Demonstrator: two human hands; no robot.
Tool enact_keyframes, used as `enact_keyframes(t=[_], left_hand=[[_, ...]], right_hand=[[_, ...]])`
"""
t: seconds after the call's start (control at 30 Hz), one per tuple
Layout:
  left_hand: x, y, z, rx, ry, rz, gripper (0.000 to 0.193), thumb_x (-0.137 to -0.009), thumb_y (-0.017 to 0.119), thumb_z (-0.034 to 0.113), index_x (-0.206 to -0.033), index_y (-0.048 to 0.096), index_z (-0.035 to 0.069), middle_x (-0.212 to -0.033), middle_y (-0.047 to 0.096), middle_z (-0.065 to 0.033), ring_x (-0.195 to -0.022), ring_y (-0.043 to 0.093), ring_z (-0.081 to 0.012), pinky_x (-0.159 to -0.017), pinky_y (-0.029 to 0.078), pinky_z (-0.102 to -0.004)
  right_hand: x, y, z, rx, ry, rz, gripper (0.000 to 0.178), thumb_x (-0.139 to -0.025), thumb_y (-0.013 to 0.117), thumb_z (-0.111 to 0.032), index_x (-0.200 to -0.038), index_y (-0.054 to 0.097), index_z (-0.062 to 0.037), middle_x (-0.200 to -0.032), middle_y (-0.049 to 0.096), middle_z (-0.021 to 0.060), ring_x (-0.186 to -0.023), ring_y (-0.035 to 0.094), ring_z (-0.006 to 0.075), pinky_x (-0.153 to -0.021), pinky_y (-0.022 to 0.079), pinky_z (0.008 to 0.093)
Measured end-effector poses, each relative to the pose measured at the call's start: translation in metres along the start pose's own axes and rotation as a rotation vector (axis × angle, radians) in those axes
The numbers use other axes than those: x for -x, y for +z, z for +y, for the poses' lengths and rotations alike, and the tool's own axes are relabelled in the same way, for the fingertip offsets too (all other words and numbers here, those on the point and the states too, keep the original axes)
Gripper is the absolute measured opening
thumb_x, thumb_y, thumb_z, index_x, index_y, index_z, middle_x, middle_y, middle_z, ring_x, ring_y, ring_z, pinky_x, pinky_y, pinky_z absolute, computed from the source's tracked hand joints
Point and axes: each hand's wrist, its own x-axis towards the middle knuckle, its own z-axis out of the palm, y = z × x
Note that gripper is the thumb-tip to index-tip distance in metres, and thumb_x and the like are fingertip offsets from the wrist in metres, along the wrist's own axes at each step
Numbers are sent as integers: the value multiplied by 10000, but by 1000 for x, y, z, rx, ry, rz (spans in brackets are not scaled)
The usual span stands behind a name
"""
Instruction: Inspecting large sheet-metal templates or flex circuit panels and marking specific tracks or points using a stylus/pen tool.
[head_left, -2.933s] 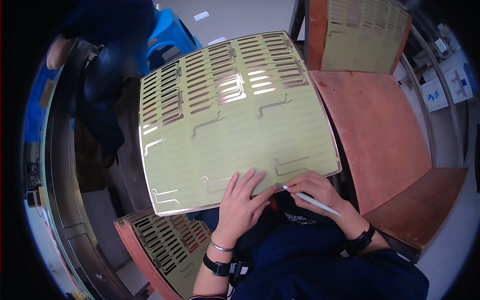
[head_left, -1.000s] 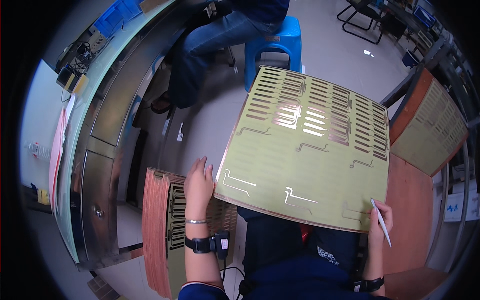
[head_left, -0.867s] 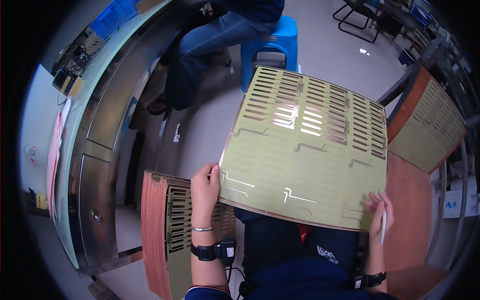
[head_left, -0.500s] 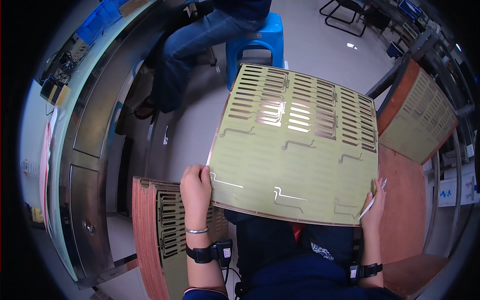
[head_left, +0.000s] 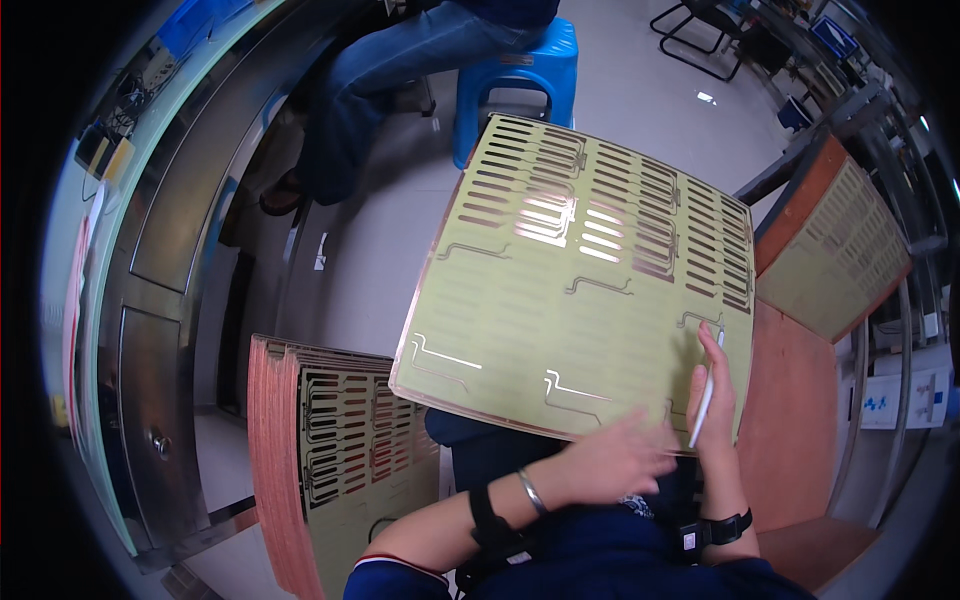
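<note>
Slotted yellow-green panel (head_left: 590,290) lies across the lap, long axis approx. 10–4 o'clock, its near edge at 12 from both hands. Left hand (head_left: 625,460), blurred, fingers loosely spread at that edge (grip: cannot tell). Right hand (head_left: 712,400) pinches white pen (head_left: 703,400), tip on panel.

Item, as I am seeing it: left hand (head_left: 625,462) is wearing a thin silver bangle and a black strap further up the forearm. Right hand (head_left: 712,385) is wearing a black wristband. Dark navy clothing; left sleeve is showing red-and-white cuff trim.
</note>
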Motion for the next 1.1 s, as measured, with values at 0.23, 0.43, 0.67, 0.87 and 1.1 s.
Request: enact_keyframes(t=[0.23,0.43,0.67,0.87,1.1], left_hand=[[13,-47,-36,-271,-282,281,495,-855,603,133,-1333,499,59,-1421,432,-172,-1341,381,-319,-1118,296,-456],[36,-59,-46,-324,-482,490,419,-837,600,82,-1253,560,53,-1365,470,-188,-1279,436,-357,-1069,353,-457],[35,-63,-38,-405,-608,583,338,-817,587,42,-1154,610,28,-1293,520,-182,-1206,493,-357,-990,414,-447],[35,-62,-41,-462,-632,562,344,-809,594,51,-1152,613,42,-1314,518,-159,-1204,498,-335,-973,421,-435],[34,-64,-39,-458,-656,548,343,-806,597,53,-1149,614,48,-1328,509,-153,-1210,494,-325,-974,417,-429]], right_hand=[[-15,3,-10,-470,63,-66,363,-1001,450,-205,-1258,533,37,-1125,650,145,-1011,631,220,-864,490,321],[-52,54,-40,-321,-211,-204,232,-857,587,-41,-1072,664,2,-932,661,146,-843,647,253,-753,520,327],[-65,75,-43,-310,-255,-185,227,-753,671,10,-979,670,-8,-902,664,128,-797,637,274,-721,526,341],[-69,77,-41,-296,-290,-188,225,-733,694,8,-956,673,-12,-912,664,122,-809,643,264,-721,532,334],[-67,79,-41,-293,-270,-173,230,-728,701,8,-955,676,-15,-918,664,117,-819,644,261,-729,535,334]])
